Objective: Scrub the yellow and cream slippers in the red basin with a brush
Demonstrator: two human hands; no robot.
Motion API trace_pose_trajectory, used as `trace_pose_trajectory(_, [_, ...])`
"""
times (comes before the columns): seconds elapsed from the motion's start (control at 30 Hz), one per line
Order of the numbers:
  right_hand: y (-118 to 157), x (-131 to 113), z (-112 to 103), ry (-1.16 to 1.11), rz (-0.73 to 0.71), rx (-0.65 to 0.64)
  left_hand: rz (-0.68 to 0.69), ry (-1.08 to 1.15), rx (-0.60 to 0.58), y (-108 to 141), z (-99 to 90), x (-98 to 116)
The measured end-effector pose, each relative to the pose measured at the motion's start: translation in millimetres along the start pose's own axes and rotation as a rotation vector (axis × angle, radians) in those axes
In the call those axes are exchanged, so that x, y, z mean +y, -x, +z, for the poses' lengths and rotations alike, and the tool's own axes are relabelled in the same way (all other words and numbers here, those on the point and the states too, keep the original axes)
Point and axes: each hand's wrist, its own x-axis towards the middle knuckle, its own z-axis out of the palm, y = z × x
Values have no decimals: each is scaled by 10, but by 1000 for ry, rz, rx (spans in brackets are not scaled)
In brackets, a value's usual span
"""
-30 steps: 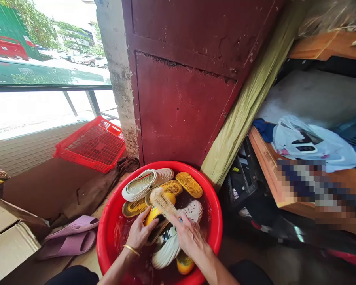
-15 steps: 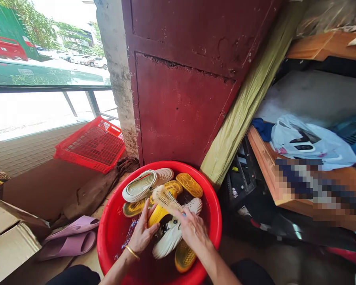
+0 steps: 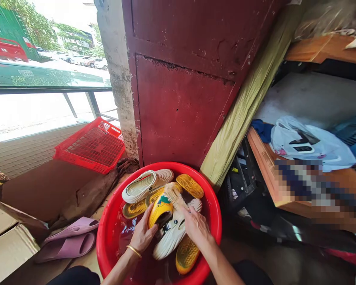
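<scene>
A red plastic basin (image 3: 112, 221) of water sits on the floor and holds several yellow and cream rubber slippers. My left hand (image 3: 141, 234), with a gold bangle at the wrist, grips a yellow slipper (image 3: 159, 209) tilted up out of the water. My right hand (image 3: 197, 227) holds a pale scrubbing brush (image 3: 173, 193) whose bristle head lies against that yellow slipper. A white slipper (image 3: 169, 237) lies between my hands, and a yellow sole (image 3: 186, 256) floats below my right wrist.
A dark red metal door (image 3: 184, 99) stands right behind the basin. A red plastic crate (image 3: 90, 145) leans at the left. Two pink slippers (image 3: 68, 239) lie on cardboard beside the basin. A wooden shelf (image 3: 264, 158) with a plastic bag (image 3: 311, 144) is at the right.
My left hand has turned the yellow slipper so its upper faces me. The brush has shifted right along it. The yellow sole under my right arm drifted into fuller view.
</scene>
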Motion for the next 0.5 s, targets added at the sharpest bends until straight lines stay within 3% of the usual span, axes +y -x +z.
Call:
trace_pose_trajectory(0.07, [-50,47,-28,7,46,-5,-104,73,45,-44,-27,-1])
trace_pose_trajectory(0.13, [-48,13,-30,-43,-8,27,-211,193,69,-70,-56,33])
trace_pose_trajectory(0.27, [-10,-96,-15,-157,-158,89,-373,495,-23,-22,-85,156])
trace_pose_trajectory(0.43, [-69,4,-141,-95,26,149,-499,708,-41,88,-45,283])
trace_pose_trajectory(0.5, [2,-84,-160,-97,6,134,-513,708,-14,95,-23,291])
